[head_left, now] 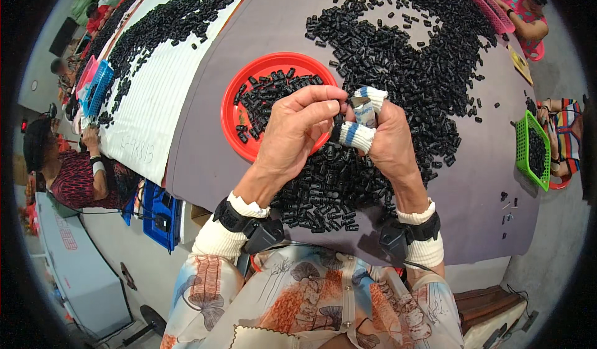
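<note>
Black plastic piece [339, 110] pinched between both hands, raised over the worktop [472, 181]. Left hand [295, 131] grips from the left; right hand [382, 134], fingers taped white-blue, meets it. Red tray [233, 110] just behind; loose heap [398, 57] beyond.

Two hands meet above the table: the left hand [292, 131] and the right hand [382, 134]. Two fingers [356, 135] of the right wear white-and-blue wraps. Behind the fingers lies one red plate [233, 110]. Black parts [398, 57] around them are too many to count. One green basket [528, 147] sits far right.
</note>
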Motion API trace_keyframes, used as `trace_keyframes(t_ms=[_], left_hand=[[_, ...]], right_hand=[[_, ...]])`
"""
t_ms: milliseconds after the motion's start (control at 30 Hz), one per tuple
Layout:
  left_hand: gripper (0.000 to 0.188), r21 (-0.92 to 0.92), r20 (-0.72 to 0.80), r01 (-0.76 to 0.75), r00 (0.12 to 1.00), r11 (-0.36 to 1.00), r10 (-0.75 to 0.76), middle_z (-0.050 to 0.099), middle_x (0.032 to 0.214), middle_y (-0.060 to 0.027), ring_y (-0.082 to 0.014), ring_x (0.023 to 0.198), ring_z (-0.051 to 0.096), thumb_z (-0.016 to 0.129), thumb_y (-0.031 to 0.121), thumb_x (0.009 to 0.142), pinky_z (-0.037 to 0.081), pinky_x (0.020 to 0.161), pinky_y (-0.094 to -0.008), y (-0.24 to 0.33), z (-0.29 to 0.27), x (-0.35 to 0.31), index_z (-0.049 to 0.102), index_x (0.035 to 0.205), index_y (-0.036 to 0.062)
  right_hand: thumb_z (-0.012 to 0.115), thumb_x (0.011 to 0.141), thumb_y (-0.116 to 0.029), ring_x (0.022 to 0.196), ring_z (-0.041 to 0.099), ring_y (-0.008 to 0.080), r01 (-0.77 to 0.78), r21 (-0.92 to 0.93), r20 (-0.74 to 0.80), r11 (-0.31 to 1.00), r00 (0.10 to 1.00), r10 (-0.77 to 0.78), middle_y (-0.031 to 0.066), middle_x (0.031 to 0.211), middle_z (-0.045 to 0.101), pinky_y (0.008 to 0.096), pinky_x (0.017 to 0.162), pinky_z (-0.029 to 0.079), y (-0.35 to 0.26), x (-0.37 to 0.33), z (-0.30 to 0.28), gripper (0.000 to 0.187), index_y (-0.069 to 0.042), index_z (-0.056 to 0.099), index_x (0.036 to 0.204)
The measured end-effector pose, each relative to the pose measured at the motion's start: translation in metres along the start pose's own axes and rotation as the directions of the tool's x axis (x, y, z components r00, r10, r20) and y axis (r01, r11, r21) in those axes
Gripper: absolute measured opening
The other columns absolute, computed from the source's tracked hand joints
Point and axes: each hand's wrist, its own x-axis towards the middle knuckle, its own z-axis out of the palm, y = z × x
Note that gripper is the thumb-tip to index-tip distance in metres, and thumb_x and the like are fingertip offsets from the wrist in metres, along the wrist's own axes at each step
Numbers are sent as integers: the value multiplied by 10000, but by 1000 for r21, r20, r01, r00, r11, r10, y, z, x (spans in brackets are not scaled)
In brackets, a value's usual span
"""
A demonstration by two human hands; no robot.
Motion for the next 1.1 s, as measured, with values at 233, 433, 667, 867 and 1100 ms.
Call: trace_keyframes(t_ms=[233,433,667,867,1100], left_hand=[[231,-47,-8,-23,1000,999,23,625,858,-68,-37,649,499,577,62,840,403,568,-143,-2,0,-2,576,1047,-42],[260,-100,66,-38,997,994,45,617,914,-76,-58,720,537,578,19,837,459,642,-170,-7,-7,2,552,1089,-36],[284,-251,171,18,985,968,26,608,998,-120,-190,917,597,563,31,842,483,859,-300,-12,-20,3,535,1120,-20],[270,-325,190,66,982,944,-3,603,979,-86,-134,848,587,567,20,840,497,751,-253,-9,-16,3,535,1105,-20],[266,-319,187,78,982,945,-18,596,1006,-84,-126,877,579,564,34,847,495,763,-255,-8,-17,3,535,1106,-18]], right_hand=[[708,699,-61,648,493,46,-7,20,-4,1000,1000,7,-29,736,561,214,576,430,2,1,-1,222,-42,575,876],[712,697,-70,651,490,45,-6,-20,-7,1000,1000,6,-24,736,560,214,578,428,-2,3,1,226,-39,574,873],[729,703,-130,578,480,35,35,-73,7,997,999,-34,-24,698,560,199,510,392,-4,6,0,227,-37,583,849],[741,689,-162,620,494,73,-34,-129,99,991,994,47,6,710,569,234,562,417,-13,10,-2,251,-9,583,809],[734,686,-199,586,444,81,-39,-186,181,982,981,73,-4,649,507,253,530,381,-12,16,-6,264,-6,561,737]])
